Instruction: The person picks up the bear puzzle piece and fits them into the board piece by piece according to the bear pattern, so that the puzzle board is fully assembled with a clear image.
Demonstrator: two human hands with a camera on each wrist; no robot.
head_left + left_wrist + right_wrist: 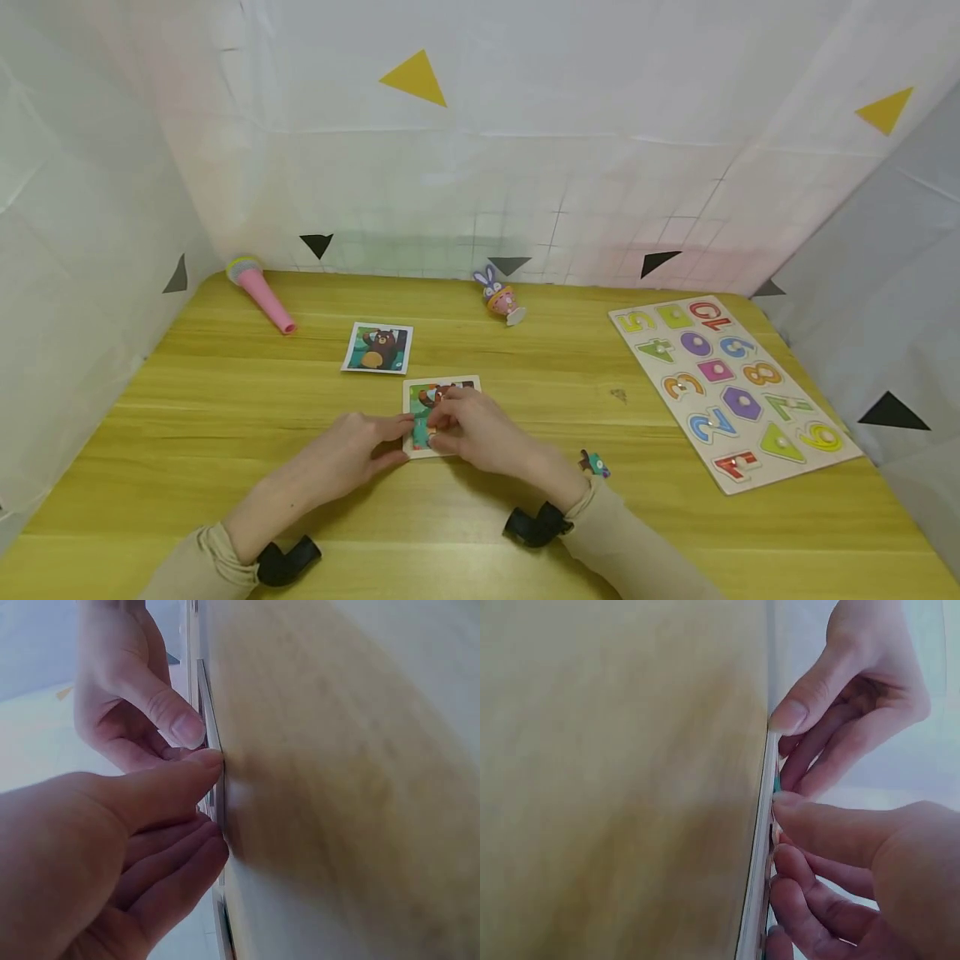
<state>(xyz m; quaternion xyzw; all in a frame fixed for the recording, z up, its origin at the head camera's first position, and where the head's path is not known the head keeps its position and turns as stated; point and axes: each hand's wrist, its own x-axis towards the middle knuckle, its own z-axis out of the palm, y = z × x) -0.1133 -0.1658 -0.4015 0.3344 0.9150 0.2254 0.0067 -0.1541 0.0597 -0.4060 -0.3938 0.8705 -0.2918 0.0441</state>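
A small square bear puzzle (417,396) in a pale wooden frame lies flat on the table in front of me. My left hand (351,457) holds its left side, thumb by the near corner and fingers along the edge. In the left wrist view the left fingers (187,877) and thumb sit right at the frame's thin edge. Over the puzzle's right part, my right hand (483,429) pinches a small puzzle piece (422,433) with teal on it, low on the board. The right fingers hide much of the picture.
A bear picture card (377,348) lies behind the puzzle. One loose puzzle piece (596,464) is beside my right wrist. A pink toy microphone (262,293) is at back left, a rabbit figure (501,298) at the back, and a number puzzle board (727,392) at right.
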